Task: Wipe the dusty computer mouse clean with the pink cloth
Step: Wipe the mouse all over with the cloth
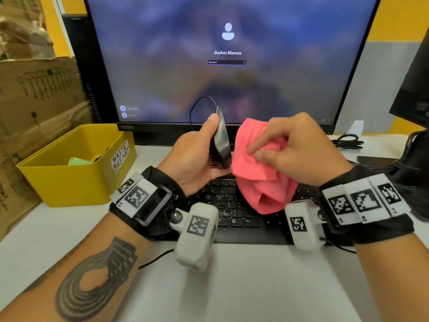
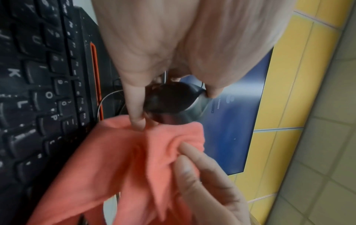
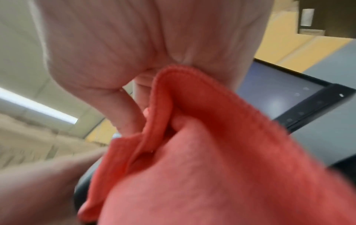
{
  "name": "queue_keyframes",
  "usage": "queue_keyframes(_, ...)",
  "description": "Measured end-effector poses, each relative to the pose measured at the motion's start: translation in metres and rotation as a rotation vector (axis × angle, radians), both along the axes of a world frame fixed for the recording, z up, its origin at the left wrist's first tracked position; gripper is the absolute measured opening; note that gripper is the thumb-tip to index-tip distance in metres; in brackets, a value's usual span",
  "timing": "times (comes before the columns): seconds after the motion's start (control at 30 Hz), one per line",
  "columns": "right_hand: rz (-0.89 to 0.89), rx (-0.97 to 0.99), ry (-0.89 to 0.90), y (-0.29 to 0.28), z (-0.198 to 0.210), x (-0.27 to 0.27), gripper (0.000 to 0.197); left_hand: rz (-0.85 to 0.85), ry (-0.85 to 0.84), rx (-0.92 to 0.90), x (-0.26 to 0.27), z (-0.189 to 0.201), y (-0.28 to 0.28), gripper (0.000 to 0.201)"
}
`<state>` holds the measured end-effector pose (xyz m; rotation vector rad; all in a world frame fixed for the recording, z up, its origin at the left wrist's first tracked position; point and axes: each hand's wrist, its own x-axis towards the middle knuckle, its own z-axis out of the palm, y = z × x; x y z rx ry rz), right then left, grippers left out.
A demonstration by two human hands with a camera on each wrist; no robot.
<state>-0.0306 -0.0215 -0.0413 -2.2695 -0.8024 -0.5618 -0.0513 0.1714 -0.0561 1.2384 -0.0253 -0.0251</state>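
Above the keyboard (image 1: 232, 205), the left hand (image 1: 197, 159) held the mouse (image 1: 221, 140) upright in a closed grip while the right hand (image 1: 299, 154) pinched the pink cloth (image 1: 255, 173) against its right side, mid-wipe; next, probably rub the remaining faces.

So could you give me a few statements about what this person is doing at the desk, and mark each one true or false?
1. The left hand holds the mouse up off the desk. True.
2. The cloth lies flat on the keyboard. False: the right hand holds it bunched beside the mouse.
3. The bin is blue. False: it is yellow.
4. The monitor shows a login screen. True.
5. The mouse is wireless. False: a black cable runs from it.
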Motion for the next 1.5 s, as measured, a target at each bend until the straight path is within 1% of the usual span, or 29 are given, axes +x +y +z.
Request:
queue_keyframes(0.1,0.049,0.247,-0.012,-0.006,0.006,-0.001,0.023,-0.048,0.007,-0.018,-0.003,0.000,0.001,0.043)
queue_keyframes(0.17,0.066,0.318,0.021,0.001,0.007,-0.005,0.016,-0.120,0.013,-0.025,-0.003,0.000,0.002,0.054)
queue_keyframes(0.2,0.065,0.306,0.058,0.006,0.007,-0.008,0.020,-0.150,0.008,-0.015,-0.003,0.000,0.001,0.056)
queue_keyframes(0.3,0.013,0.194,0.171,0.019,-0.002,-0.011,0.057,-0.191,-0.013,0.043,-0.004,-0.001,-0.002,0.058)
queue_keyframes(0.37,-0.024,0.177,0.202,0.022,-0.008,-0.010,0.064,-0.244,-0.019,0.081,-0.003,-0.006,-0.005,0.056)
queue_keyframes(0.43,-0.055,0.212,0.212,0.021,-0.009,-0.006,0.062,-0.283,-0.007,0.065,0.000,-0.009,-0.004,0.053)
queue_keyframes(0.47,-0.071,0.241,0.217,0.020,-0.008,-0.005,0.058,-0.294,0.012,0.041,0.001,-0.009,-0.002,0.057)
queue_keyframes(0.5,-0.090,0.269,0.220,0.019,-0.006,-0.003,0.054,-0.304,0.035,0.014,0.002,-0.008,0.001,0.066)
queue_keyframes(0.57,-0.114,0.348,0.232,0.018,-0.003,-0.001,0.051,-0.319,0.078,-0.028,0.004,-0.005,0.008,0.089)
queue_keyframes(0.63,-0.057,0.493,0.272,0.018,0.000,-0.001,0.052,-0.336,0.111,-0.057,0.009,-0.004,0.016,0.108)
queue_keyframes(0.7,0.048,0.642,0.342,0.019,0.002,-0.003,0.056,-0.325,0.125,-0.050,0.012,-0.005,0.021,0.114)
queue_keyframes(0.73,0.114,0.703,0.386,0.020,0.002,-0.005,0.059,-0.298,0.129,-0.014,0.014,-0.007,0.022,0.112)
queue_keyframes(0.8,0.254,0.799,0.474,0.022,0.003,-0.009,0.064,-0.252,0.106,0.072,0.016,-0.012,0.020,0.097)
queue_keyframes(0.87,0.371,0.877,0.538,0.025,0.003,-0.013,0.062,-0.256,0.065,0.099,0.017,-0.015,0.013,0.081)
queue_keyframes(0.97,0.509,0.976,0.604,0.030,0.001,-0.020,0.063,-0.323,-0.021,0.001,0.016,-0.020,0.003,0.068)
queue_keyframes(1.03,0.553,0.993,0.629,0.030,-0.002,-0.021,0.068,-0.246,-0.063,-0.017,0.012,-0.018,-0.001,0.068)
queue_keyframes(1.1,0.519,0.951,0.616,0.030,-0.004,-0.019,0.076,-0.167,-0.118,0.074,0.007,-0.014,-0.004,0.069)
queue_keyframes(1.2,0.364,0.853,0.548,0.031,-0.007,-0.013,0.094,-0.045,-0.198,0.344,0.001,-0.010,-0.005,0.066)
queue_keyframes(1.27,0.263,0.768,0.508,0.034,-0.011,-0.011,0.097,0.005,-0.246,0.437,0.005,-0.012,-0.001,0.066)
queue_keyframes(1.3,0.221,0.725,0.489,0.035,-0.012,-0.010,0.095,0.018,-0.261,0.433,0.008,-0.014,0.002,0.068)
queue_keyframes(1.37,0.160,0.654,0.466,0.034,-0.014,-0.008,0.090,0.047,-0.267,0.366,0.012,-0.016,0.007,0.071)
queue_keyframes(1.43,0.102,0.576,0.435,0.031,-0.012,-0.007,0.086,0.109,-0.275,0.345,0.015,-0.015,0.009,0.065)
queue_keyframes(1.5,0.038,0.506,0.414,0.027,-0.011,-0.005,0.085,0.183,-0.285,0.315,0.016,-0.011,0.011,0.051)
